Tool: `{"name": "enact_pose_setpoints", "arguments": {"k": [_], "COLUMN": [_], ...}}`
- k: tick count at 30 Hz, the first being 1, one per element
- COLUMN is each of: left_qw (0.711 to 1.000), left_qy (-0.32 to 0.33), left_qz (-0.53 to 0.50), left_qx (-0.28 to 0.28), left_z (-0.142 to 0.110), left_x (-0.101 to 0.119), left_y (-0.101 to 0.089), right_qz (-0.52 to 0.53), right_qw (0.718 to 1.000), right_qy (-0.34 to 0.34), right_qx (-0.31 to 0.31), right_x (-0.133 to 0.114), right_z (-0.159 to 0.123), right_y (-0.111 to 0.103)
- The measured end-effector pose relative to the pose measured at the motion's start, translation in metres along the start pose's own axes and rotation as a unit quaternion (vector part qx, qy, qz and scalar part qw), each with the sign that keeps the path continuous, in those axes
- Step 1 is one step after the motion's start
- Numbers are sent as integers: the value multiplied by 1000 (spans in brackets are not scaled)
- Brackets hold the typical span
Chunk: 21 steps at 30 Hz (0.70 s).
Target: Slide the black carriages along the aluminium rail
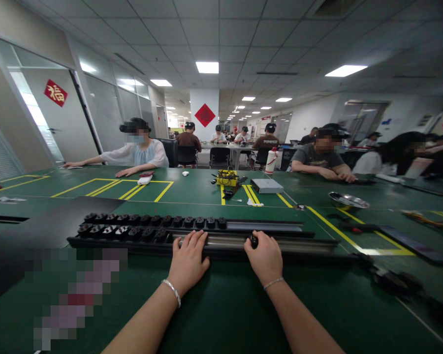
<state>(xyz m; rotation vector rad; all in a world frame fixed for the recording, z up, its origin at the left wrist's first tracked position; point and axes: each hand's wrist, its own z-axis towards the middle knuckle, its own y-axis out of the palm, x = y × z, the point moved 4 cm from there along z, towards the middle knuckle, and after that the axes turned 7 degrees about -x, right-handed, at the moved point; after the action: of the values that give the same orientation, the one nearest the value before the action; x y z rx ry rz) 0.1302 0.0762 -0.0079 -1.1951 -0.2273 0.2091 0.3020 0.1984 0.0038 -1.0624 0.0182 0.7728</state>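
Observation:
In front of me on the green table lies a long black track [299, 247] with a shiny metallic channel. Small black socket modules [135, 232] sit in a row along its left part. My left hand [190, 260] rests on the track just right of that row, its fingers stretched out and the thumb apart. Farther right, my right hand [266, 258] grips one black socket module [254, 240] over the channel; its fingers partly hide it. Behind lies a second black track [269, 226] with a similar row of modules.
Beyond the tracks are a yellow basket [227, 177] with dark cables, a grey box [267, 186], a metal bowl [349, 200] and a white bottle [270, 161]. Black parts [398, 282] lie at right. Two people [143, 150] [323, 157] sit across the table.

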Motion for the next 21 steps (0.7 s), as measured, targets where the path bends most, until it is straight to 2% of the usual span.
{"name": "enact_pose_setpoints", "arguments": {"k": [21], "left_qw": [1000], "left_qy": [-11], "left_qz": [4], "left_qx": [-13], "left_z": [-1], "left_x": [1], "left_y": [-3], "right_qz": [-1], "right_qw": [1000], "right_qy": [6], "right_qx": [16], "right_x": [2], "right_z": [0], "right_y": [0]}}
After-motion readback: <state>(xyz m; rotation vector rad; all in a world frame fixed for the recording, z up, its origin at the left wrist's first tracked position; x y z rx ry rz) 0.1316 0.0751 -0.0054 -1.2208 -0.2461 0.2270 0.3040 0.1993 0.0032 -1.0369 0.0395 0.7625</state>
